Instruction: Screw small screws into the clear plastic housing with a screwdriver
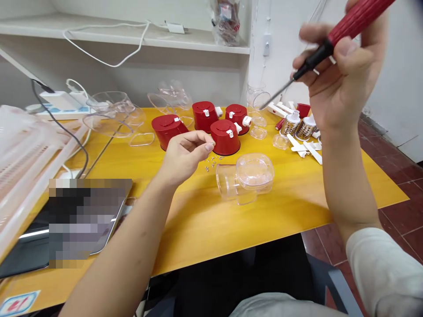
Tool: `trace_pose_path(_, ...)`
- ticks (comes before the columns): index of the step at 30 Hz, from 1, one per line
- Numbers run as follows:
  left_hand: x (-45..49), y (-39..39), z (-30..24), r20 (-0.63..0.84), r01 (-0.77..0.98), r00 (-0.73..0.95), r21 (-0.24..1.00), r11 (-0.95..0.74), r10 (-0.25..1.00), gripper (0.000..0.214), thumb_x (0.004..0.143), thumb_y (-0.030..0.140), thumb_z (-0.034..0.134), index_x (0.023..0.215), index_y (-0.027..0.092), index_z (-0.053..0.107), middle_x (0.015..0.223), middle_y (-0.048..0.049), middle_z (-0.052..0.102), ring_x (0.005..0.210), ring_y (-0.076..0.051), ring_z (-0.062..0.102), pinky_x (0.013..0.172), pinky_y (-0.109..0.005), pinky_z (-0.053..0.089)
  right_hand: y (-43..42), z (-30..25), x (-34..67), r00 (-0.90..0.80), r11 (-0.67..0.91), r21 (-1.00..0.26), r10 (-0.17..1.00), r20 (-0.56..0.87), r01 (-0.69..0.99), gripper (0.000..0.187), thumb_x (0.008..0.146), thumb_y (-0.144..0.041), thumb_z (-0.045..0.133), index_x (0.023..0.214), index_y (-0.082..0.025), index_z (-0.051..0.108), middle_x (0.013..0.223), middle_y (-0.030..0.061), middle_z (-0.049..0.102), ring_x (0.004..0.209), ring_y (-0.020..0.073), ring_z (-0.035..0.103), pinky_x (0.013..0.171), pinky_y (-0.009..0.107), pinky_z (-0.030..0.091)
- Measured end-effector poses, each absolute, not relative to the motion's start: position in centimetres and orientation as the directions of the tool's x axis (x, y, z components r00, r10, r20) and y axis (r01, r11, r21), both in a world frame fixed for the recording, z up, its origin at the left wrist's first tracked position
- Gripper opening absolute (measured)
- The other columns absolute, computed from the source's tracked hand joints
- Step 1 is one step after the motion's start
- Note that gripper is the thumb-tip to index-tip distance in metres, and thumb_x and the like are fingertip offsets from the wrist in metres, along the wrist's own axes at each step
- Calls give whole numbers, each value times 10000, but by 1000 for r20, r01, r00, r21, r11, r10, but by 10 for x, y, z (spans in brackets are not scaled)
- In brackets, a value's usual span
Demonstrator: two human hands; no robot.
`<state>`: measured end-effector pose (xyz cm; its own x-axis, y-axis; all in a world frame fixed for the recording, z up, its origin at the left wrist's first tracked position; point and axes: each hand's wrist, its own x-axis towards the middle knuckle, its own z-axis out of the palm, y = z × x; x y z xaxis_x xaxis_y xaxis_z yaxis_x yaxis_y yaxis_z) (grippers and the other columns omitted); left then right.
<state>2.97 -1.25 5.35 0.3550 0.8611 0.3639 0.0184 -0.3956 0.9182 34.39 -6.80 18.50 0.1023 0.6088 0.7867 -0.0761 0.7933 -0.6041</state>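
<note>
My left hand (181, 158) is closed in a pinch over the table, a tiny metal screw (213, 143) showing between thumb and forefinger. Below the fingertips, several loose screws (207, 168) lie on the yellow tabletop. Raised at the upper right, my right hand (350, 88) is wrapped around a screwdriver (353, 22) with a red handle and black collar. Its thin shaft points down and to the left, in the air. A clear plastic housing (228, 182) rests on the table between my hands, apart from both.
Several red plastic bases (224, 136) with white fittings stand behind my left hand. White parts and metal grater drums (291, 123) are piled at right. Clear plastic parts (112, 110), a power strip (56, 112) with cables and a tablet-like device (109, 215) occupy the left. A shelf (109, 31) spans the back.
</note>
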Motion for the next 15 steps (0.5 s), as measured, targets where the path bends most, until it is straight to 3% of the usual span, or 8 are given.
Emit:
trace_pose_path(2,32,-17,55,375,4,344,916,-401,861,378,836,534,926,830,228,704,716,-15,605,623,-143,453,609,-319,368,-81,195,322,87,835,-542,550,831,-96,498,993,-305,743,1412,-364,482,1198,-128,853,1080,55,880,907,171,782)
trace_pose_path(6,34,-23,58,387,-1,348,911,-412,854,469,826,607,973,807,226,700,747,-28,654,667,-160,519,639,-324,422,-90,172,294,-36,755,-651,650,759,-80,434,1030,-324,756,1352,-251,473,1136,-53,875,1022,123,918,843,212,791)
trace_pose_path(10,35,-25,59,412,31,348,893,-450,842,565,840,708,977,804,228,680,821,-51,702,753,-191,601,698,-340,494,-83,148,290,-148,615,-787,776,613,-38,491,1006,-420,778,1315,-243,440,1107,-24,830,1134,158,931,977,251,787)
trace_pose_path(15,34,-25,59,425,2,348,891,-454,836,564,836,686,1012,793,214,705,838,-54,719,781,-194,620,745,-342,522,-79,144,293,-180,573,-819,802,570,-38,515,1023,-464,777,1332,-237,435,1112,-2,831,1211,158,924,994,226,775)
